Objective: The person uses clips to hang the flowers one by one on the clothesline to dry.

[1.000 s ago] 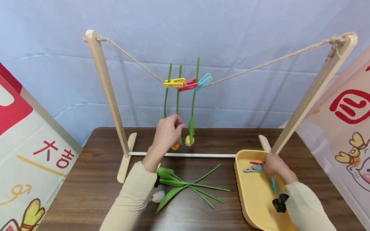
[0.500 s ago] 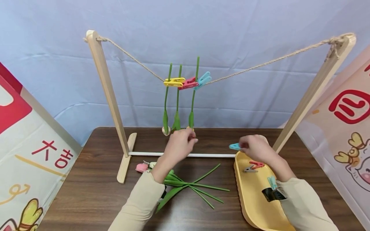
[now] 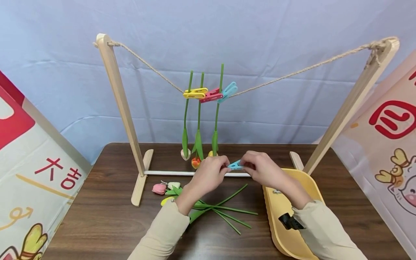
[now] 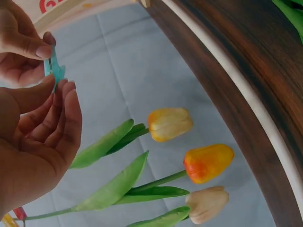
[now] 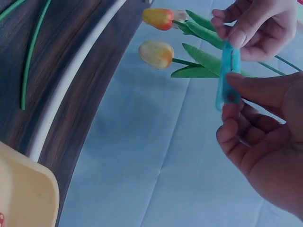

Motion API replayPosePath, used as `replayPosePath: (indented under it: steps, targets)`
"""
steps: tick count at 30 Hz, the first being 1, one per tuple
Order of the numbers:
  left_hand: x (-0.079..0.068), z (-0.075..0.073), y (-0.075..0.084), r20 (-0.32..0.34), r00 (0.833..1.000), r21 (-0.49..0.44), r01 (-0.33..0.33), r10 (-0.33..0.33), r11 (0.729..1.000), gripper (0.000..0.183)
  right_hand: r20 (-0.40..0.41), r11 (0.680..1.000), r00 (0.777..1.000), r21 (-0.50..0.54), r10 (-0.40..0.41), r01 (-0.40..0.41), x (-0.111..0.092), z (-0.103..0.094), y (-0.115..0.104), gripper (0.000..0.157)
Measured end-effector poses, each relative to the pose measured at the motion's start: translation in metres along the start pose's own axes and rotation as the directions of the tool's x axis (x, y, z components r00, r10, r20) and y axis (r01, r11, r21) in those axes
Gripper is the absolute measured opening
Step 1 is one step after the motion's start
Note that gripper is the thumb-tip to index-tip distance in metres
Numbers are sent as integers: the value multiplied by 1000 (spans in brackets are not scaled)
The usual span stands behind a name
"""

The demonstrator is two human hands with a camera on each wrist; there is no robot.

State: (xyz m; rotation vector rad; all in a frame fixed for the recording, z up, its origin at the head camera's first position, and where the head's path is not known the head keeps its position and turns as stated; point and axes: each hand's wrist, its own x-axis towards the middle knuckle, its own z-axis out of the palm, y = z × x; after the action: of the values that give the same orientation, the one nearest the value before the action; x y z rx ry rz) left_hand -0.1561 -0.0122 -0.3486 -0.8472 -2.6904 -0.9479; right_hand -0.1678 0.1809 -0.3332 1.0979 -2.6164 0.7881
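Observation:
A light-blue clothespin (image 3: 235, 165) is held between my two hands, above the white crossbar. My left hand (image 3: 209, 173) pinches one end between thumb and fingertips. My right hand (image 3: 263, 169) pinches the other end, as the right wrist view also shows with the clothespin (image 5: 228, 75) between both thumbs. Behind them, artificial tulips hang head down from a sagging rope (image 3: 286, 77). Yellow (image 3: 195, 93), red (image 3: 212, 95) and blue (image 3: 228, 91) clothespins grip their stems. The orange tulip (image 4: 208, 163) and the pale yellow tulip (image 4: 170, 124) are plain in the left wrist view.
More tulips with green stems (image 3: 227, 208) lie on the dark wooden table (image 3: 107, 216), near my left forearm. A yellow tray (image 3: 274, 231) sits under my right forearm, partly hidden. Wooden posts (image 3: 121, 104) and a white crossbar (image 3: 169, 173) frame the rope.
My right hand took a blue clothespin out of the tray and brought it left to the middle. My left hand moved from the hanging tulips down and right to meet it.

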Motion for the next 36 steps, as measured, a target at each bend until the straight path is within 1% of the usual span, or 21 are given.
replayPosePath:
  steps: [3, 5, 7, 10, 13, 18, 20, 22, 24, 26, 27, 29, 31, 33, 35, 36]
  targets:
    - [-2, -2, -3, -23, 1000, -19, -8, 8, 1000, 4, -17, 999, 999, 20, 38, -37, -2, -1, 3, 18]
    - [-3, -4, -5, -35, 999, -34, -5, 4, 999, 5, -9, 997, 997, 37, 71, -70, -4, -2, 6, 24]
    - [-4, -6, -7, -39, 999, -46, 2, -4, 999, 4, 10, 994, 996, 61, 87, -87, -5, -3, 9, 28]
    - [-5, -8, -8, -35, 999, -65, 14, -17, 998, 4, 35, 991, 996, 107, 81, -84, -8, -5, 13, 26]
    - [-5, -7, -9, -21, 999, -96, 22, -25, 995, 4, 42, 985, 997, 158, 68, -74, -9, -6, 16, 25]
    - [-7, -3, -11, -14, 999, -120, 35, -37, 992, 4, 54, 968, 994, 228, 91, -101, -12, -6, 20, 23]
    - [-7, 0, -13, -6, 999, -112, 41, -42, 993, 4, 47, 960, 994, 258, 103, -111, -14, -6, 20, 22]
    - [-8, 4, -15, 21, 999, -91, 51, -50, 995, 6, 33, 953, 993, 280, 109, -114, -16, -7, 20, 21]
    - [-9, 10, -19, 69, 996, -26, 60, -59, 998, 6, 21, 949, 993, 292, 114, -116, -17, -9, 20, 20]
    - [-11, 17, -24, 140, 987, 44, 74, -80, 996, 2, 12, 949, 993, 292, 117, -115, -20, -11, 21, 19]
    - [-13, 22, -27, 179, 979, 79, 83, -96, 993, 5, 10, 950, 993, 289, 118, -116, -21, -12, 21, 19]
    - [-16, 31, -33, 249, 959, 141, 103, -136, 985, 13, 4, 954, 993, 278, 116, -112, -24, -13, 23, 18]
    - [-21, 39, -39, 313, 931, 157, 143, -187, 977, 19, -2, 957, 993, 266, 118, -113, -27, -13, 26, 18]
    - [-26, 46, -43, 341, 911, 185, 174, -230, 967, 23, -3, 959, 992, 255, 127, -122, -30, -14, 28, 17]
    - [-30, 51, -45, 351, 899, 213, 195, -261, 957, 26, -3, 960, 990, 244, 143, -137, -34, -15, 32, 17]
    - [-32, 53, -45, 351, 896, 228, 202, -274, 952, 27, -1, 958, 988, 244, 155, -150, -36, -16, 34, 17]
